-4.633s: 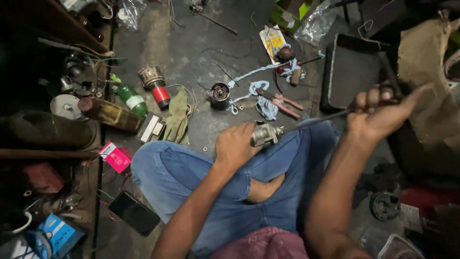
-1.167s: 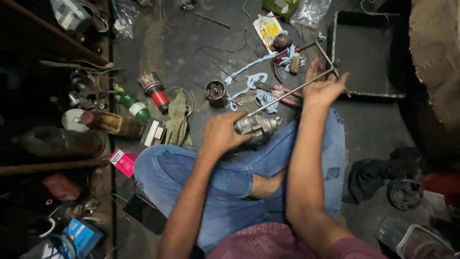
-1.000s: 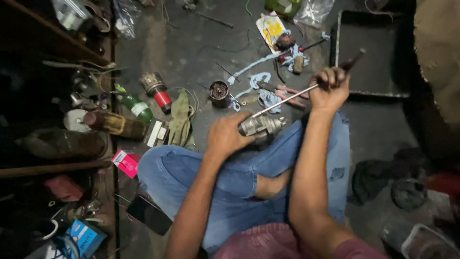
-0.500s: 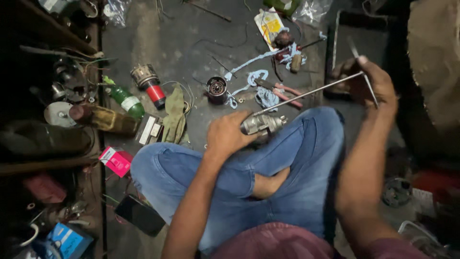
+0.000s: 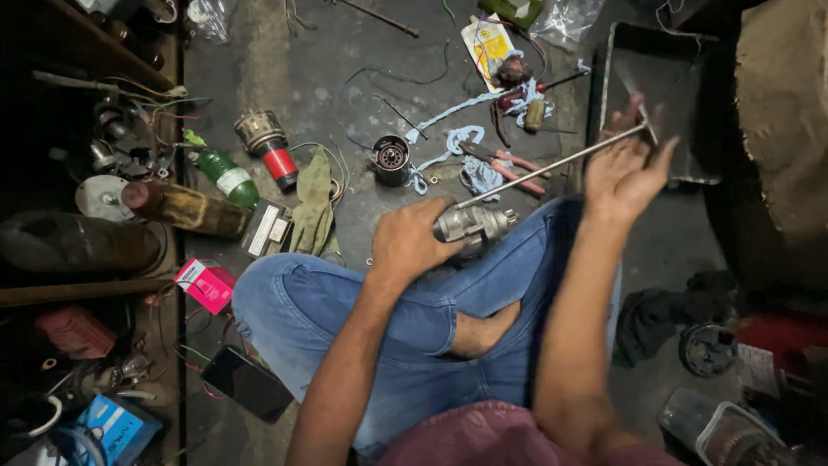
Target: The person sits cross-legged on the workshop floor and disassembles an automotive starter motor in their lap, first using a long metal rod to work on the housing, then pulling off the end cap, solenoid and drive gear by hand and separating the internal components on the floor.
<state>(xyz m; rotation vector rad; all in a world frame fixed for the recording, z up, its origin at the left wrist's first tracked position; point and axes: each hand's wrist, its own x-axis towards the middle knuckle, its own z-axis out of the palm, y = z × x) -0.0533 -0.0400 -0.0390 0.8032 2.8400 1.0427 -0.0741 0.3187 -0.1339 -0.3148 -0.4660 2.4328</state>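
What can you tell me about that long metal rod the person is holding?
The long metal rod is thin, straight and silvery, with a short crossbar at its far end like a T-handle. It slants from the grey metal motor part on the person's knee up to the right hand, which grips the crossbar end. The left hand steadies the motor part.

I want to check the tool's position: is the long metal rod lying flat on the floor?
No, the right hand holds the long metal rod up at a slant, its other end at the metal motor part under the left hand.
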